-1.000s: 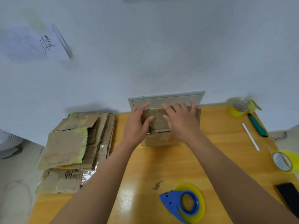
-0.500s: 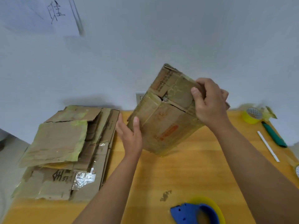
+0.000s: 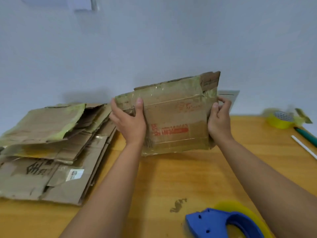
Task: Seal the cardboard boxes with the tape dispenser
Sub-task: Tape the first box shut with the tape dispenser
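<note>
The cardboard box (image 3: 173, 117) has swung level. Left hand (image 3: 131, 122) clamps its left end, right hand (image 3: 218, 121) pinches the right, steadying it above the table (image 3: 188, 177), likely turning a seam upward; blue tape dispenser (image 3: 221, 224) waits nearer the person.

Single head-worn view looks forward and down, close over the table (image 3: 188, 177); wall behind.
</note>
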`<state>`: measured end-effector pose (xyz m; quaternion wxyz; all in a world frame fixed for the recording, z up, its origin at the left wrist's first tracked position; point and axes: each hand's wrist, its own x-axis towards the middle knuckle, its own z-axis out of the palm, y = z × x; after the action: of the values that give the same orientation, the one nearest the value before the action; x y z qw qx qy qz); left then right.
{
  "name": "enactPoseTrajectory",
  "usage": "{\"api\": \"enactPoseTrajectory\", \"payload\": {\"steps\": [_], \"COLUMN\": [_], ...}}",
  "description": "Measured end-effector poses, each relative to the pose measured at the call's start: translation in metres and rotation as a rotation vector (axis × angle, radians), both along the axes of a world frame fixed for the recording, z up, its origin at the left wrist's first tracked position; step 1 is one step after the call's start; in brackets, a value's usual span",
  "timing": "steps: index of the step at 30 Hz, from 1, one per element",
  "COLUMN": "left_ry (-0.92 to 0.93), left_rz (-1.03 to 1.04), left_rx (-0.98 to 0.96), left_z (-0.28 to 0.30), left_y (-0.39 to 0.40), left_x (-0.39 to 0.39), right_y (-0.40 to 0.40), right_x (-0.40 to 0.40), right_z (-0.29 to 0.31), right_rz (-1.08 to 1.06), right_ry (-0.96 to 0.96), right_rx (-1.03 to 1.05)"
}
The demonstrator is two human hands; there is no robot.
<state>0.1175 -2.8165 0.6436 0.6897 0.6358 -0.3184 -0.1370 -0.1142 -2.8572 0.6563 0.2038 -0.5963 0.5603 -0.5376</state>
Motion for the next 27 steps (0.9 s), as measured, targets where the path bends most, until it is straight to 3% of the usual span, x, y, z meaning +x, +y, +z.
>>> {"api": "enactPoseTrajectory", "payload": {"steps": [6, 17, 22, 27], "left_ry": [-0.128, -0.267, -0.319, -0.332], "left_rz": [0.033, -0.072, -0.096, -0.17], "left_rx": [-0.06, -0.059, -0.015, -0.011], "left_z": [-0.009, -0.012, -0.014, -0.025], "left_y": [0.052, 0.12, 0.121, 0.119], "left_x": [-0.03, -0.064, -0.061, -0.053], "right_y": [0.058, 0.141, 0.145, 0.133], "right_x": [-0.034, -0.062, -0.072, -0.076], "right_z": [-0.018, -0.026, -0.032, -0.028], "right_rz": [0.056, 0.211, 0.319, 0.298], "right_ry": [0.023, -0.44, -0.348, -0.265], "right_rx": [0.086, 0.226, 0.118, 0.01]}}
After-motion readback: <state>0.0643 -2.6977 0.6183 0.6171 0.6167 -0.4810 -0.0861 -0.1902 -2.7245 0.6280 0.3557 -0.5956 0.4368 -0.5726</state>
